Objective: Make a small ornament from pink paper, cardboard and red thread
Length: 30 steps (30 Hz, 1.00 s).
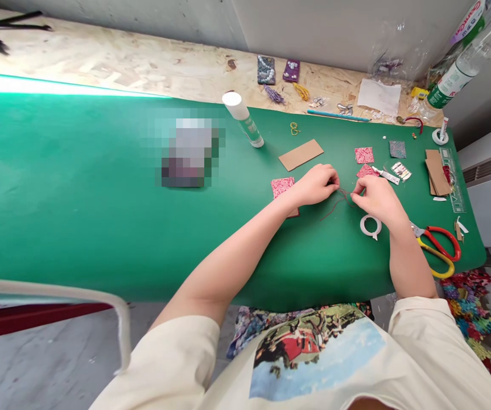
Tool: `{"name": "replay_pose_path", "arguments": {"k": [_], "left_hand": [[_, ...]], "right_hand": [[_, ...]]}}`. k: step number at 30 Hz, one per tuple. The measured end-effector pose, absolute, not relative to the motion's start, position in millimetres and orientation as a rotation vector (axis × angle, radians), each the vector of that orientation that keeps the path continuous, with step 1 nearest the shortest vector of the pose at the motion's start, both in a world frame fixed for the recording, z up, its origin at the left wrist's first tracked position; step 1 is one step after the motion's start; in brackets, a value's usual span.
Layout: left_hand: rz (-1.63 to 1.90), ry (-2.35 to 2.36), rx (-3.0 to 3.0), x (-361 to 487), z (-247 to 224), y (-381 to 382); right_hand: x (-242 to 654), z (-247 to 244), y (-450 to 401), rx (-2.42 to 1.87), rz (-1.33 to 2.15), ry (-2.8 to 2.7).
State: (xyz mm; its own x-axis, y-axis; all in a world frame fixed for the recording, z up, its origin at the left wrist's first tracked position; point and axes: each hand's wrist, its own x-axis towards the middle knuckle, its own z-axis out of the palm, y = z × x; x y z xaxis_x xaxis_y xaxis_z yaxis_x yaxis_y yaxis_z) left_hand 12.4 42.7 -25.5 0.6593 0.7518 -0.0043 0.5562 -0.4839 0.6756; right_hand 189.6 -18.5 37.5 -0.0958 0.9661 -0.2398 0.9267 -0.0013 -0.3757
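Between my two hands runs a thin dark red thread (333,210), its loose end trailing over the green table mat. My left hand (320,185) pinches it from the left, fingertips pressed together. On the other side my right hand (371,196) is closed in a pinch at the thread too. Under my left wrist lies a pink patterned fabric piece (283,185), partly covered by my arm. Just beyond my right hand are another pink fabric square (367,171) and a small white tube (388,175). A white tape roll (365,226) lies below my right hand.
Red and yellow scissors (441,250) lie right of my right forearm. A glue stick (245,122), a cardboard strip (301,155) and a blue pencil (338,115) lie farther back. A plastic bottle (452,82) stands at the back right, above a clear ruler (457,193).
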Motion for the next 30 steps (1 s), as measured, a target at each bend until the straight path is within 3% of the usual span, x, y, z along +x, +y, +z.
{"name": "replay_pose_path", "arguments": {"k": [10,19,30], "left_hand": [[0.415,0.978,2.185,10,-25,43],[0.416,0.917,2.18,8,-28,47],[0.398,0.859,2.156,1,-29,46]], "right_hand": [[186,37,-20,-2.08,0.709,-2.142],[176,7,-12,-1.984,0.579,-2.129],[187,7,0,-1.881,0.724,-2.063]]}}
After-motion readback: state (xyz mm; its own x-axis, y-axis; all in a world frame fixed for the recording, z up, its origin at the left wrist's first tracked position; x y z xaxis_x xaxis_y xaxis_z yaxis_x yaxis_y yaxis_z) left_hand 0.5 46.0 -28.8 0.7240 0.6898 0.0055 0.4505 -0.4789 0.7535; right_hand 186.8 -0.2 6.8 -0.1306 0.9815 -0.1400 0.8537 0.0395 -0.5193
